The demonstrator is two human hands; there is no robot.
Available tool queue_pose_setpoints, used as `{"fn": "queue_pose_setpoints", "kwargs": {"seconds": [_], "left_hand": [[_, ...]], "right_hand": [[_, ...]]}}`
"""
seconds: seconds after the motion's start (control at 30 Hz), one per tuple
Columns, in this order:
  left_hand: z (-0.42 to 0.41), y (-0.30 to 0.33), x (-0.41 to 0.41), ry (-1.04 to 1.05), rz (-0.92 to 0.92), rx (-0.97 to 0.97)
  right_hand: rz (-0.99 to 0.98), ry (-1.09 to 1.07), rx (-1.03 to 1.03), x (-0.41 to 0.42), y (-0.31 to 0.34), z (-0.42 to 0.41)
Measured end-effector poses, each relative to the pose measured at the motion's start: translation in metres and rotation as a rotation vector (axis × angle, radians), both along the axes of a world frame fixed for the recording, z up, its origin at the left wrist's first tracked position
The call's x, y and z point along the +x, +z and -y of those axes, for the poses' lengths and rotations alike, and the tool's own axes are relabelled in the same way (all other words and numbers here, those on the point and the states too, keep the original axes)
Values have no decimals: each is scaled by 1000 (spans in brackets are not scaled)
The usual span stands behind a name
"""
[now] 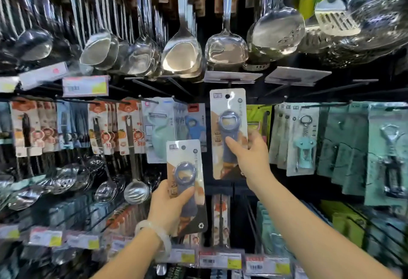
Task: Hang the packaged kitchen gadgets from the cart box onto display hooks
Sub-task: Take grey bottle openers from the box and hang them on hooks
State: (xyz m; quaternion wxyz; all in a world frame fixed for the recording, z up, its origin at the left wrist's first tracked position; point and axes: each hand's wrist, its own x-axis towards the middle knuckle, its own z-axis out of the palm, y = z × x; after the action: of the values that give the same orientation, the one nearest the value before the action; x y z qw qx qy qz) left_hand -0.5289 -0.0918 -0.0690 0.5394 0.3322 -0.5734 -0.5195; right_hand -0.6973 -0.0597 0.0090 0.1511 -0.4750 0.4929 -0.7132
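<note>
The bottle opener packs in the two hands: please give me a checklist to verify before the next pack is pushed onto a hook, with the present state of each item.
1. Right hand grips the raised bottle opener pack firmly: ok, thumb on front, fingers behind.
2. Hang hole of the raised pack is free and visible: ok.
3. Hole is lined up with a hook tip: cannot tell; the hook is dark against the black panel.
4. Raised pack stands upright: ok, only slightly tilted.
5. Left hand holds the second pack clear, lower and to the left: ok.
6. Neighbouring peeler pack does not block the way: ok; it hangs to the left.
</note>
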Motion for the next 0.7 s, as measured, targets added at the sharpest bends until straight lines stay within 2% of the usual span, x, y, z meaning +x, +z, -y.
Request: {"fn": "queue_pose_setpoints", "kwargs": {"seconds": [0.2,0.3,0.5,0.57,0.63,0.7], "left_hand": [[9,-7,-1,-8,-10,18],[11,-6,-2,-6,-31,40],[9,5,-11,-10,-57,0],[7,9,-15,-22,-48,-23],[5,13,-20,-19,-26,-65],[3,17,-28,-24,-24,-113]], "right_hand": [[58,-37,-37,-3,-9,14],[37,-61,17,-9,-14,21],[-97,-70,317,-23,-1,35],[-132,-88,338,-23,-3,30],[-161,-19,288,-16,-6,17],[-197,148,283,-8,-13,3]]}}
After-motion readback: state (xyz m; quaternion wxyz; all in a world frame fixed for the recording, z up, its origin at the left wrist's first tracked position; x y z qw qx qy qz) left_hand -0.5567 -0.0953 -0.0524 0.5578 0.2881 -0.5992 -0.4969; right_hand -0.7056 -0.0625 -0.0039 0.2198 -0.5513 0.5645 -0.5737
